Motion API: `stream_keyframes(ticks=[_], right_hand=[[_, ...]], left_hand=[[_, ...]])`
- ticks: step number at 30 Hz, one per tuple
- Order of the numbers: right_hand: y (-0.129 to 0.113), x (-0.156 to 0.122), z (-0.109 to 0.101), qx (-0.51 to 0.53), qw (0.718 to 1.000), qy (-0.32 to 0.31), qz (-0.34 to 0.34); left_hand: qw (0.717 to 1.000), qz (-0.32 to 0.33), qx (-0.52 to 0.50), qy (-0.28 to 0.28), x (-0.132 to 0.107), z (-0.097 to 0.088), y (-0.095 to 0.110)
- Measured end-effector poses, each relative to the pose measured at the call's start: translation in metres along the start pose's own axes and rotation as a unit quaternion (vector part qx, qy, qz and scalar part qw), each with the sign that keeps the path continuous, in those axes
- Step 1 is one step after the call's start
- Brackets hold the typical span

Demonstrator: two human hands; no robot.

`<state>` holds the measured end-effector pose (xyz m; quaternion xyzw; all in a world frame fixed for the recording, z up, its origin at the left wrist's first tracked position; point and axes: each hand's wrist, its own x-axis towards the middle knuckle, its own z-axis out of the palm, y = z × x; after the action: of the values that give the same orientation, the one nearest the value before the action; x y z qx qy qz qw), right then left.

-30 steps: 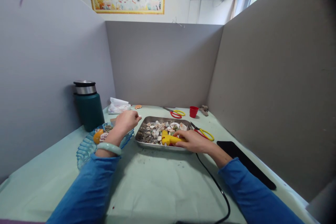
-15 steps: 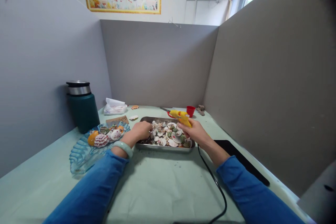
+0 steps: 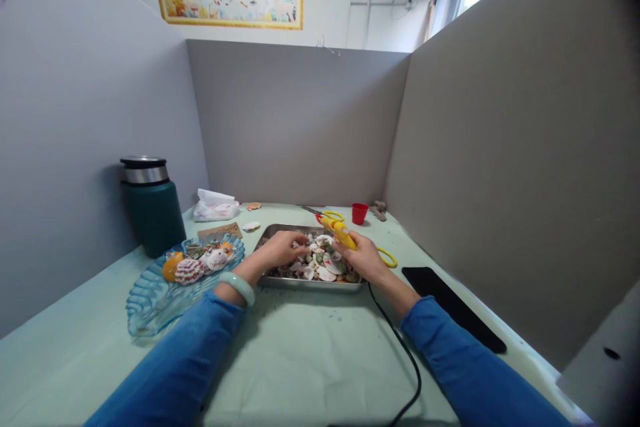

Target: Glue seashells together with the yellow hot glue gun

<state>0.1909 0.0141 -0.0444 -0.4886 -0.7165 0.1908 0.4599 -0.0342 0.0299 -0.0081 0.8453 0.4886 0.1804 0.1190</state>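
Observation:
My right hand point(image 3: 364, 257) is wrapped round the handle of a yellow glue gun point(image 3: 340, 230), whose front points up and left above the right part of the tray. A black cord point(image 3: 403, 340) runs from below that hand toward the front edge of the table. My left hand point(image 3: 284, 249), with a pale green bangle point(image 3: 239, 285) at the wrist, hovers over the left part of the metal tray point(image 3: 320, 285). Its fingers are curved and look slightly apart, with nothing visible between them. Mixed seashells point(image 3: 325, 267) fill the tray, partly hidden by both hands.
At the left, a blue glass dish point(image 3: 155, 300) holds large shells, beside a dark green flask point(image 3: 153, 213). Behind lie a tissue pack point(image 3: 215, 208), scissors point(image 3: 313, 211) and a red cup point(image 3: 359, 213). A black flat object point(image 3: 453, 307) lies at the right. Grey partitions point(image 3: 295, 120) surround the table.
My left hand has lifted from the shells and shifted right, its fingers loosening. The glue gun has tilted, its front now lower and further left. The view has shifted slightly.

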Motion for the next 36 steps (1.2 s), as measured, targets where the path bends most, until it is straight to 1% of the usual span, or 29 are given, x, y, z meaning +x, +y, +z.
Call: stream_keyframes(ticks=[1,2,4,5,6,8,10,11,13,15,18,20,22,24,27,32,36], right_hand=[[-0.001,0.0,0.0,-0.005,1.0,-0.003,0.0],[-0.002,-0.001,-0.001,-0.009,1.0,-0.005,0.0],[-0.004,-0.002,-0.002,-0.015,1.0,-0.008,0.003],[-0.005,-0.002,-0.002,-0.019,1.0,-0.009,0.004],[-0.006,-0.003,-0.003,-0.021,1.0,-0.01,0.004],[-0.008,-0.004,-0.003,-0.027,1.0,-0.01,0.004],[-0.01,-0.004,-0.004,-0.035,0.999,-0.01,0.002],[-0.01,-0.005,-0.004,-0.041,0.999,-0.011,0.001],[-0.012,-0.005,-0.004,-0.053,0.999,-0.012,-0.003],[-0.014,-0.006,-0.004,-0.065,0.998,-0.014,-0.006],[-0.016,-0.006,-0.008,-0.097,0.995,-0.012,-0.026],[-0.017,-0.006,-0.012,-0.142,0.988,-0.028,-0.062],[-0.016,-0.005,-0.018,-0.198,0.973,-0.063,-0.099],[-0.016,-0.004,-0.024,-0.249,0.956,-0.094,-0.119],[-0.017,-0.003,-0.03,-0.307,0.935,-0.112,-0.139],[-0.021,-0.001,-0.03,-0.368,0.907,-0.134,-0.155],[-0.022,0.0,-0.031,-0.404,0.888,-0.154,-0.155]], left_hand=[[1.0,-0.015,-0.004,0.002,-0.001,-0.004,0.001],[0.999,-0.028,0.013,0.011,-0.003,-0.008,0.001],[0.991,-0.055,0.115,0.037,-0.007,-0.015,0.001],[0.982,-0.072,0.168,0.036,-0.01,-0.017,0.002],[0.973,-0.081,0.213,0.022,-0.012,-0.019,0.003],[0.959,-0.088,0.266,-0.033,-0.015,-0.017,0.004],[0.953,-0.088,0.279,-0.083,-0.017,-0.013,0.005],[0.951,-0.087,0.28,-0.095,-0.017,-0.011,0.005],[0.95,-0.086,0.284,-0.096,-0.018,-0.007,0.004],[0.952,-0.081,0.286,-0.08,-0.018,-0.004,0.0],[0.962,-0.076,0.261,-0.041,-0.019,-0.004,-0.006],[0.969,-0.081,0.231,-0.022,-0.019,-0.006,-0.01],[0.975,-0.091,0.204,-0.009,-0.018,-0.008,-0.012],[0.98,-0.099,0.174,0.008,-0.016,-0.009,-0.014],[0.989,-0.096,0.107,0.027,-0.013,-0.011,-0.017],[0.994,-0.106,0.016,0.028,-0.013,-0.013,-0.021],[0.993,-0.111,-0.034,0.023,-0.016,-0.016,-0.018]])
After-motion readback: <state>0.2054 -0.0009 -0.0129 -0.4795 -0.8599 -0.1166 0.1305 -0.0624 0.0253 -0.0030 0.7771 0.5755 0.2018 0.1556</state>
